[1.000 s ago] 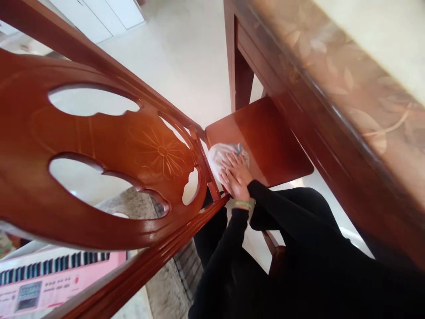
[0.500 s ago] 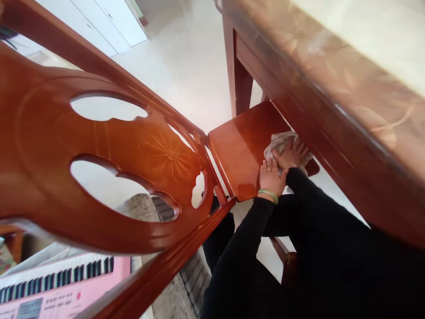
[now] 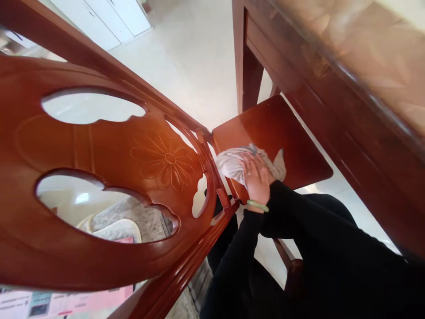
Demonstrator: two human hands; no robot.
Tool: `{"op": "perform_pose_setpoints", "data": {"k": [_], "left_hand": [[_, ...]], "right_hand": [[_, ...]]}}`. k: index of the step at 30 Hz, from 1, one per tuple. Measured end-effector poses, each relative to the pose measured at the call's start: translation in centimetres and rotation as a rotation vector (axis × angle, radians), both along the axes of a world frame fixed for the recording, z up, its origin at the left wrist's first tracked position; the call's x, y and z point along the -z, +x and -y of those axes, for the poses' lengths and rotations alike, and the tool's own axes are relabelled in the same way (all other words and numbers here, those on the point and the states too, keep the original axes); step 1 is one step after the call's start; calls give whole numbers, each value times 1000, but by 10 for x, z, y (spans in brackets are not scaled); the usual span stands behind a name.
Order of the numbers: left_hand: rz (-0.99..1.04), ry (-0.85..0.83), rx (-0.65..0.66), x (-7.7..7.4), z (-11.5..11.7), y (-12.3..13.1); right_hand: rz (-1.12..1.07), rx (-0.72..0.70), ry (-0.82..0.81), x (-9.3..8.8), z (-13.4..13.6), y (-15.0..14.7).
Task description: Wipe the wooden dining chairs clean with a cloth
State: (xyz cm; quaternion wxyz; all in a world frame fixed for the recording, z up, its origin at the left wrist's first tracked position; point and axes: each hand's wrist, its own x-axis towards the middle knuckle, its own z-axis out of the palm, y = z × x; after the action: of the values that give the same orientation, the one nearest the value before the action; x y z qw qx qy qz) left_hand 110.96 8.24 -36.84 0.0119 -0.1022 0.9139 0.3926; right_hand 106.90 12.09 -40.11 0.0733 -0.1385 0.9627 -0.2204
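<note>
A pale, crumpled cloth [image 3: 230, 161] lies bunched on the glossy red-brown chair seat [image 3: 288, 133], near the backrest side. My left hand [image 3: 258, 184], with a ring and a green bangle, rests with fingers stretched out over my right hand and the cloth. Beneath it, my right hand [image 3: 269, 176] holds the cloth against the seat; most of its fingers are hidden. One corner of the cloth sticks up to the right of my hands. The carved chair backrest [image 3: 113, 146], with cut-out openings and a flower pattern, fills the left side.
A dark wooden table [image 3: 318, 97] with a patterned top stands over the seat's far right edge. A pink keyboard [image 3: 83, 303] shows below the backrest. White cabinets [image 3: 109, 22] stand at the upper left. Pale tiled floor [image 3: 195, 57] lies between cabinets and table.
Both hands and the cloth have moved left across the seat, from beside the table edge toward the backrest. My left hand now overlaps my right. The view has shifted slightly.
</note>
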Motion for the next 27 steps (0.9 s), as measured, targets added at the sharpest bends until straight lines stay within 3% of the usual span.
{"op": "perform_pose_setpoints", "data": {"k": [3, 6, 9, 12, 15, 18, 20, 22, 23, 25, 26, 27], "left_hand": [[20, -10, 200, 11, -18, 23], [52, -68, 345, 19, -30, 4], [53, -81, 273, 16, -36, -54], [61, -58, 141, 6, -32, -103], [75, -20, 33, -1, -20, -105], [57, 37, -29, -4, -8, -66], [56, 46, -37, -4, -1, -36], [73, 24, -39, -4, 7, -14], [85, 6, -40, -3, 10, -7], [100, -41, -17, -1, 17, 0], [96, -67, 11, 0, 20, 2], [85, -90, 45, 1, 23, 2]], "right_hand": [[-12, 118, 85, -7, -70, -17], [-45, 326, 209, -12, -106, -84], [-74, 471, 297, -14, -98, -164], [-51, 421, 232, -13, -72, -231], [-15, 268, 197, -11, -35, -269], [-4, -6, 161, -7, 15, -263], [-16, -220, 113, -5, 46, -234], [-43, -379, 71, -3, 59, -196], [-58, -442, 57, -2, 56, -179], [-62, -433, 72, 0, 31, -154], [-58, -357, 92, 0, 12, -150], [-55, -190, 125, 0, -9, -152]]}}
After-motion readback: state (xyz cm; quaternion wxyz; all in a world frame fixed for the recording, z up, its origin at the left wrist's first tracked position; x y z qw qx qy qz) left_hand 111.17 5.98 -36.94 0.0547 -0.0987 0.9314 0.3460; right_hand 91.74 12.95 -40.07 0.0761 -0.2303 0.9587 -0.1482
